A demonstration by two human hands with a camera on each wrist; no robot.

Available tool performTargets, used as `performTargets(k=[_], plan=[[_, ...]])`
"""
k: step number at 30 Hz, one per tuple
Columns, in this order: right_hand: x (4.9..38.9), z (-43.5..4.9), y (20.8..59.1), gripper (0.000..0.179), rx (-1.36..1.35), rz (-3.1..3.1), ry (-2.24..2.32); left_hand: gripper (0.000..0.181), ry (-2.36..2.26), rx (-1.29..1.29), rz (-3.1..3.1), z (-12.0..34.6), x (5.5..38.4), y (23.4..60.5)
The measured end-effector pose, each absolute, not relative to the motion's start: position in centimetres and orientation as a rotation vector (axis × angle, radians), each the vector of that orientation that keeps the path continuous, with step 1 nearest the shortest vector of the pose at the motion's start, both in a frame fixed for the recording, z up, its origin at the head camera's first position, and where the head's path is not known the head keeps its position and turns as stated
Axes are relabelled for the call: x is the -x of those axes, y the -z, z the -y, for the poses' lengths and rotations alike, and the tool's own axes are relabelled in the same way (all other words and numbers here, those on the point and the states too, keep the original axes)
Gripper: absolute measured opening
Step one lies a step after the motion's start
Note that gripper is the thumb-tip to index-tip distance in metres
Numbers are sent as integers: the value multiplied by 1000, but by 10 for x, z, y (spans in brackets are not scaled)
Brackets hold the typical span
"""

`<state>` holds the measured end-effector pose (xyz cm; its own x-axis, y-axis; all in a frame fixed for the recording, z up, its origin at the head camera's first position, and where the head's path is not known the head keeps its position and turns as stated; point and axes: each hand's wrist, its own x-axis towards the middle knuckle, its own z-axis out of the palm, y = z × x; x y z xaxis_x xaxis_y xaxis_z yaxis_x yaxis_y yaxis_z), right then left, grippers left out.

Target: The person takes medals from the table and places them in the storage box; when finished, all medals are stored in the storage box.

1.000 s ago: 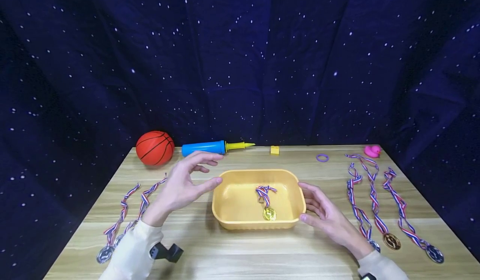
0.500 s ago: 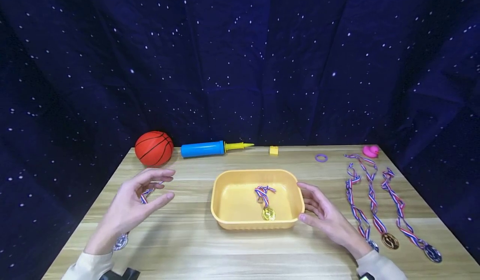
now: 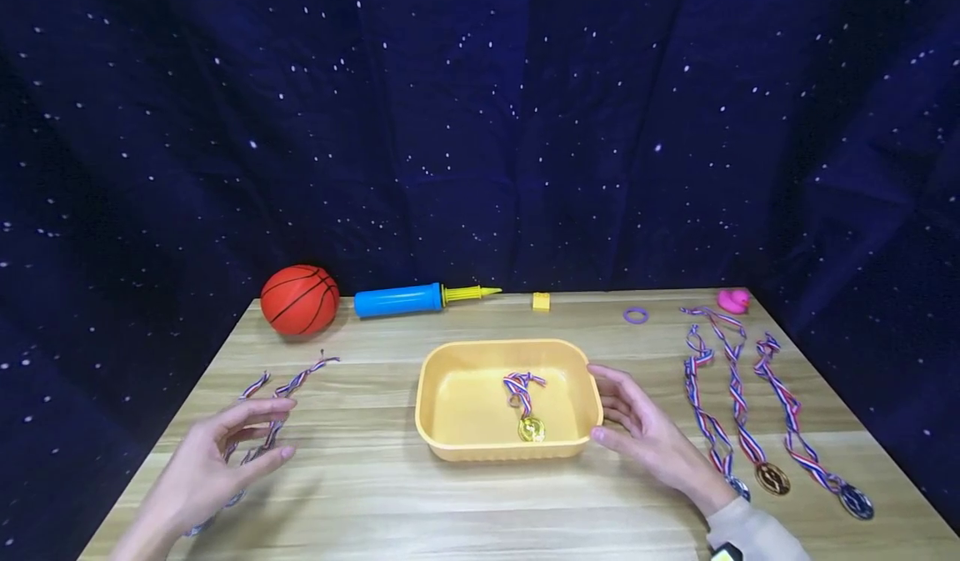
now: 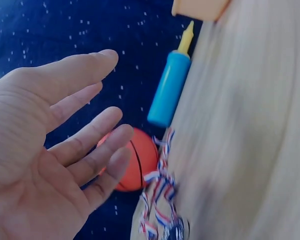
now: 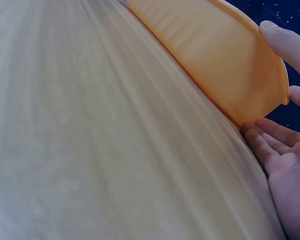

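Note:
A yellow plastic basin [image 3: 510, 451] stands mid-table in the head view. Inside it lies a gold medal [image 3: 532, 429] with a striped ribbon. My right hand [image 3: 651, 438] rests against the basin's right end; in the right wrist view its fingers touch the basin wall [image 5: 215, 60] low down, with the thumb by the rim. At the left, my left hand [image 3: 206, 461] hovers over two ribboned medals, fingers loosely spread and holding nothing. Their ribbons [image 3: 300, 379] show beyond the fingers, while the hand partly hides the discs. One silver disc [image 4: 174, 230] appears in the left wrist view.
Right of the basin lie a bronze medal [image 3: 772, 478] and two silver ones, including the outermost medal [image 3: 856, 501]. Along the back are a basketball [image 3: 300, 300], a blue hand pump [image 3: 397, 300], a yellow block [image 3: 541, 301], a purple ring [image 3: 636, 316] and a pink duck [image 3: 733, 300].
My left hand has moved from beside the basin leftward and down to the left-hand medals. The right hand has stayed at the basin. The whole head view has shifted slightly.

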<state>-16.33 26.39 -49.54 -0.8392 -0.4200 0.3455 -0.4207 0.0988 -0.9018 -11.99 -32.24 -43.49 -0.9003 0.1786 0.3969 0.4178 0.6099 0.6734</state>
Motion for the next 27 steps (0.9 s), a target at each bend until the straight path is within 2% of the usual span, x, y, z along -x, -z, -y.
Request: performTargets(k=[14, 23, 27], plan=[[164, -263, 495, 80, -862, 2343, -1926, 43, 1117, 315, 2728, 349, 110, 467], [165, -264, 495, 80, -875, 2331, -1923, 56, 1389, 304, 2849, 349, 110, 463], [164, -264, 496, 80, -870, 2336, -1924, 55, 1476, 432, 2796, 350, 111, 470]])
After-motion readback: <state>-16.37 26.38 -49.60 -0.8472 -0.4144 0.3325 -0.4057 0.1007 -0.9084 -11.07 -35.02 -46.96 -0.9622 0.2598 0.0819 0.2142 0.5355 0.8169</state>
